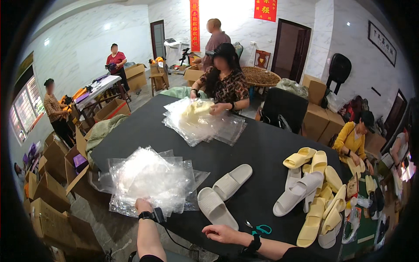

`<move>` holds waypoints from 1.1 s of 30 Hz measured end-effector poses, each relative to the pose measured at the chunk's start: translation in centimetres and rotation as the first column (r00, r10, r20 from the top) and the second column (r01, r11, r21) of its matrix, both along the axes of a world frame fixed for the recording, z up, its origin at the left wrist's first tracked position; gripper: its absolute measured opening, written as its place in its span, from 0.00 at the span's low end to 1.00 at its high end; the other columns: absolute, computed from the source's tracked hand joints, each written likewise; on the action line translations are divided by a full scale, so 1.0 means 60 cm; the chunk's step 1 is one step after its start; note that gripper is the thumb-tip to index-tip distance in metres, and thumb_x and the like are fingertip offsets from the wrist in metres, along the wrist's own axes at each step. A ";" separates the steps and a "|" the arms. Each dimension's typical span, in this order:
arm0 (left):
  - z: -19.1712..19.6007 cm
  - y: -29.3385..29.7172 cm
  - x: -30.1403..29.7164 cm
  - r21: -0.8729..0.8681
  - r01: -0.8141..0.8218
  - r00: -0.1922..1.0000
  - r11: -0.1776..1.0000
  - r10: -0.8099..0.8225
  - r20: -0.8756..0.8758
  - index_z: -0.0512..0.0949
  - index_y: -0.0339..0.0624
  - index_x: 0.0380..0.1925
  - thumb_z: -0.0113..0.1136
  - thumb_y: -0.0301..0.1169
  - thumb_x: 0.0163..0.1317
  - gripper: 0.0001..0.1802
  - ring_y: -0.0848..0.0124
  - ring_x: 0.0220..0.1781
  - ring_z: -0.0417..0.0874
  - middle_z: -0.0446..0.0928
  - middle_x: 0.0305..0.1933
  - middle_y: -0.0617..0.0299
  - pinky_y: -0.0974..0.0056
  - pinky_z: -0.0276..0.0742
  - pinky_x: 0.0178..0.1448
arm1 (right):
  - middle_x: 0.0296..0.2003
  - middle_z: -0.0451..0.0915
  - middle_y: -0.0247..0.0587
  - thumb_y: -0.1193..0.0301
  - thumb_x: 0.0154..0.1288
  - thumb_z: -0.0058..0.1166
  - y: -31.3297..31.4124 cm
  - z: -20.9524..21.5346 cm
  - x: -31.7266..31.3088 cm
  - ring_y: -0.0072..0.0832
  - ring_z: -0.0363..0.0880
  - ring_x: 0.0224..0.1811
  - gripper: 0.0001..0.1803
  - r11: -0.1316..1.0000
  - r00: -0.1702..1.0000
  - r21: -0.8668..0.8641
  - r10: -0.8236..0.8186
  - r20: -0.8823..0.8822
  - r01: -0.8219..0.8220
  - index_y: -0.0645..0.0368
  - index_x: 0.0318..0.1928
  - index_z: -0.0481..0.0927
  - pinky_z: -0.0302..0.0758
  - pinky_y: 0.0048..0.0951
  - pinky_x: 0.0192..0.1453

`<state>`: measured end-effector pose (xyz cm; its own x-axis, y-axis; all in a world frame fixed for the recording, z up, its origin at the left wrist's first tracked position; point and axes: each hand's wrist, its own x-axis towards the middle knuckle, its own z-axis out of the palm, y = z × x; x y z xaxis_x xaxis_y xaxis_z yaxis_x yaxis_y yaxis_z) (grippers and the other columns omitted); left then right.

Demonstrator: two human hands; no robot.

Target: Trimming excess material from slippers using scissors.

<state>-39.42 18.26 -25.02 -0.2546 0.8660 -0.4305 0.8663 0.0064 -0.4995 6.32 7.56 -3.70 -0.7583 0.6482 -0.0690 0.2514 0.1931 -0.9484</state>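
Note:
My left hand [143, 204] rests on the near edge of a heap of clear plastic bags [148, 177] on the black table [144, 131], fingers gripping the plastic. My right hand [220, 233] lies flat and apart-fingered on the table, just below a pale grey slide sandal [216, 207]. A second grey sandal [232, 181] lies beside the first. Teal-handled scissors [259, 228] lie close to my right wrist.
A pile of yellow and grey sandals [316, 194] fills the table's right side. Across the table a seated person handles another stack of clear bags [200, 122]. Cardboard boxes [54, 174] crowd the floor at left. Other people stand or sit around the room.

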 end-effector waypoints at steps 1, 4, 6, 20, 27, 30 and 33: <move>-0.021 -0.013 -0.016 0.010 -0.102 0.995 0.995 0.102 0.002 0.78 0.65 0.48 0.46 0.38 0.60 0.18 0.79 0.50 0.80 0.79 0.49 0.76 0.64 0.76 0.44 | 0.37 0.79 0.42 0.71 0.63 0.50 -0.001 -0.003 -0.004 0.31 0.78 0.41 0.15 1.000 1.000 0.001 0.025 0.000 -0.025 0.60 0.50 0.73 0.73 0.28 0.47; 0.111 0.034 0.073 -0.109 -0.056 0.997 0.992 0.050 -0.054 0.78 0.65 0.50 0.46 0.37 0.61 0.18 0.77 0.54 0.77 0.77 0.53 0.75 0.63 0.75 0.45 | 0.40 0.79 0.44 0.71 0.64 0.49 0.013 0.000 -0.009 0.31 0.78 0.42 0.15 1.000 1.000 0.003 -0.005 -0.021 0.005 0.62 0.49 0.73 0.74 0.28 0.47; 0.116 0.023 0.073 -0.084 -0.064 0.993 0.994 0.055 -0.108 0.79 0.64 0.47 0.47 0.35 0.62 0.17 0.75 0.56 0.76 0.78 0.51 0.73 0.64 0.75 0.43 | 0.41 0.78 0.45 0.71 0.64 0.50 0.018 0.013 -0.021 0.33 0.77 0.44 0.15 1.000 1.000 0.013 0.019 -0.023 -0.019 0.62 0.50 0.73 0.73 0.30 0.49; 0.026 -0.058 0.079 0.052 -0.100 0.994 0.994 0.102 -0.025 0.81 0.47 0.39 0.49 0.31 0.56 0.13 0.62 0.46 0.81 0.80 0.45 0.57 0.54 0.78 0.39 | 0.56 0.68 0.57 0.72 0.54 0.55 0.060 -0.016 -0.139 0.50 0.66 0.59 0.27 0.896 0.959 0.419 0.235 -0.158 -0.150 0.62 0.56 0.67 0.64 0.42 0.62; 0.152 -0.038 0.093 0.089 0.065 0.997 0.994 -0.067 0.027 0.79 0.54 0.46 0.51 0.33 0.60 0.14 0.71 0.53 0.76 0.76 0.52 0.64 0.67 0.75 0.49 | 0.48 0.72 0.57 0.76 0.52 0.52 0.145 -0.050 -0.121 0.52 0.69 0.52 0.22 0.825 0.924 0.420 -0.314 -0.216 0.379 0.67 0.51 0.69 0.66 0.42 0.59; 0.148 -0.034 0.055 0.205 -0.695 0.375 0.690 0.105 0.921 0.80 0.39 0.39 0.50 0.24 0.58 0.12 0.65 0.43 0.81 0.81 0.39 0.52 0.63 0.76 0.47 | 0.46 0.72 0.54 0.74 0.52 0.54 0.155 -0.065 -0.079 0.48 0.69 0.51 0.22 0.675 0.844 0.544 -0.521 -0.127 0.499 0.64 0.50 0.70 0.66 0.41 0.57; 0.066 -0.050 -0.022 -0.252 -0.961 -0.260 0.115 -0.065 0.963 0.76 0.40 0.26 0.49 0.29 0.56 0.07 0.60 0.27 0.76 0.78 0.29 0.56 0.59 0.72 0.28 | 0.47 0.70 0.53 0.70 0.50 0.58 0.133 -0.067 -0.057 0.49 0.68 0.50 0.28 0.581 0.778 0.630 -0.626 -0.060 0.516 0.61 0.53 0.68 0.67 0.44 0.55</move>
